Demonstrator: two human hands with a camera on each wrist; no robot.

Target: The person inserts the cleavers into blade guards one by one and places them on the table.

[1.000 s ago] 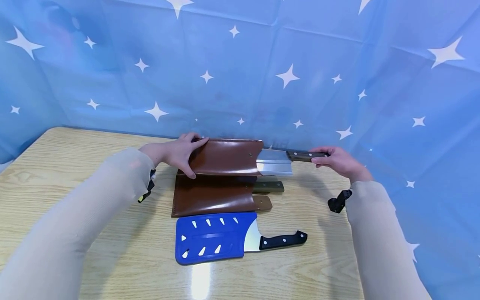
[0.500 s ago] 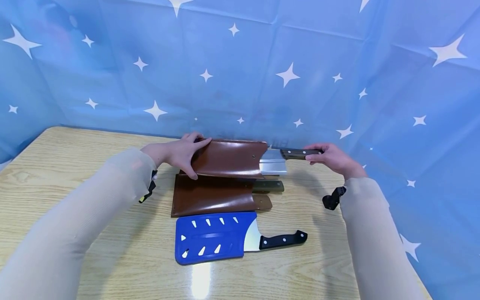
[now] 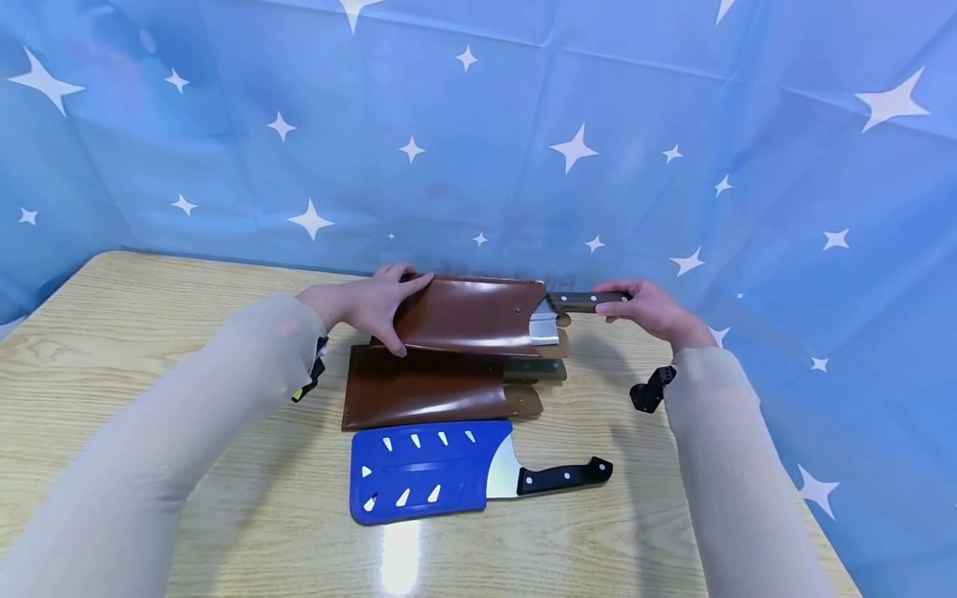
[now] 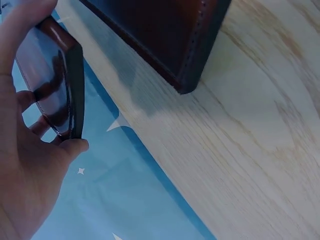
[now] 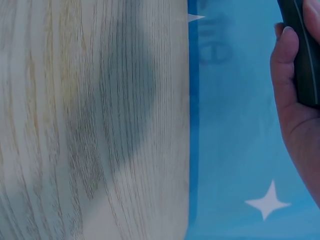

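My left hand (image 3: 371, 309) grips a glossy brown leather sheath (image 3: 473, 311) at its left end, thumb and fingers on its two edges. The left wrist view shows the sheath's end (image 4: 73, 90) in that hand. A cleaver (image 3: 543, 328) sits mostly inside, with a short strip of steel blade showing at the sheath's right mouth. My right hand (image 3: 649, 311) holds its dark riveted handle (image 3: 577, 301), also seen as a dark handle (image 5: 306, 65) in the right wrist view. The sheath is raised above the table, and the blade's far end is hidden inside it.
Just in front lies a second brown sheath (image 3: 426, 394) with a knife handle (image 3: 534, 370) sticking out. Nearer still is a cleaver in a slotted blue cover (image 3: 419, 486), its black handle (image 3: 564, 479) pointing right. A blue starred cloth (image 3: 478, 199) hangs behind the wooden table (image 3: 284, 507).
My right hand has moved left, sliding the cleaver deeper, so less blade shows. My left hand and the sheath have shifted slightly right. A tan flap has come into view below the blade.
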